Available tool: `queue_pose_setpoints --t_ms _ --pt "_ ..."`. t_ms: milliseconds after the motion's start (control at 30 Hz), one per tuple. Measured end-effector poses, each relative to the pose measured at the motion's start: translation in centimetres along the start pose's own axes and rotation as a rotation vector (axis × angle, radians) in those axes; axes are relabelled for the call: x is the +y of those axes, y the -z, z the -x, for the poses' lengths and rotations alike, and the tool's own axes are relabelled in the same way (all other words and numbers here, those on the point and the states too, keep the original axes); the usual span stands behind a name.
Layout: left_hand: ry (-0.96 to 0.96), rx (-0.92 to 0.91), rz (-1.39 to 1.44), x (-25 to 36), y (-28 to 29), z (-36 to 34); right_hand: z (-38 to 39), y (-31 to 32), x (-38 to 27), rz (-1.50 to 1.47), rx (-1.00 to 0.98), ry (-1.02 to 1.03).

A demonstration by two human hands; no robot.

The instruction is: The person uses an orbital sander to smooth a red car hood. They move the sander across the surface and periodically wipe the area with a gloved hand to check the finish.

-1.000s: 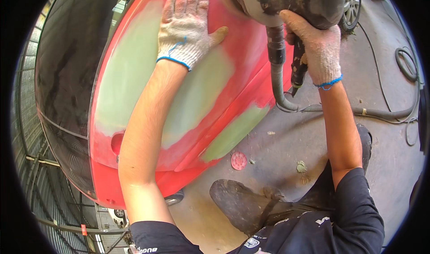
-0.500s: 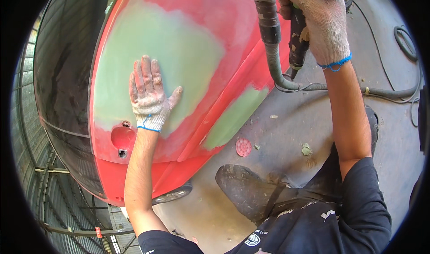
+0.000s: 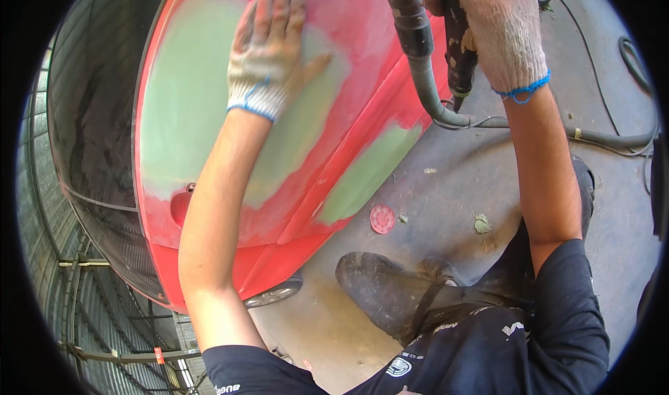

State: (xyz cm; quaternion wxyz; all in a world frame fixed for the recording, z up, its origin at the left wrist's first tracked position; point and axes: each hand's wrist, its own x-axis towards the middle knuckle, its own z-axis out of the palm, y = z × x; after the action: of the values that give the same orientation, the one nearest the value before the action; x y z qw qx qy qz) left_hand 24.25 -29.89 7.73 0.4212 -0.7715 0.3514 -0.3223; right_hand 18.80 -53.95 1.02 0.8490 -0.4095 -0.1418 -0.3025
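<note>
My left hand [image 3: 272, 53], in a dusty knit glove, lies open on the red car door [image 3: 348, 8]. Its fingers stretch toward the upper edge, over the border between red paint and a large pale green filler patch [image 3: 185, 88]. At the upper right my right hand [image 3: 509, 36], gloved too, is wrapped round the dark grip of a power sander [image 3: 460, 57]. The picture's top edge cuts off most of the sander's head. A ribbed grey hose [image 3: 423, 81] hangs beside the grip. My left forearm partly hides the door handle recess [image 3: 180, 207].
A second green patch [image 3: 373, 175] covers the lower door. On the grey floor lie a pink sanding disc [image 3: 382, 219] with holes and a crumpled greenish scrap [image 3: 481, 223]. A coiled hose [image 3: 633, 64] and thin cables run along the right. The dark car window [image 3: 97, 95] is at left.
My left hand has slid up and to the right across the door, from the middle of the green patch to its upper border. My right hand still grips the sander, almost unmoved.
</note>
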Motion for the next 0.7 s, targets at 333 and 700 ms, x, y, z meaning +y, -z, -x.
queue_pose_setpoints --t_ms 333,700 --pt "0.043 -0.094 -0.097 -1.9 1.2 15.3 -0.1 -0.5 0.3 0.065 0.017 -0.13" --pt "0.211 0.079 -0.185 -6.2 -0.6 0.3 0.5 -0.2 -0.6 -0.02 -0.048 -0.087"
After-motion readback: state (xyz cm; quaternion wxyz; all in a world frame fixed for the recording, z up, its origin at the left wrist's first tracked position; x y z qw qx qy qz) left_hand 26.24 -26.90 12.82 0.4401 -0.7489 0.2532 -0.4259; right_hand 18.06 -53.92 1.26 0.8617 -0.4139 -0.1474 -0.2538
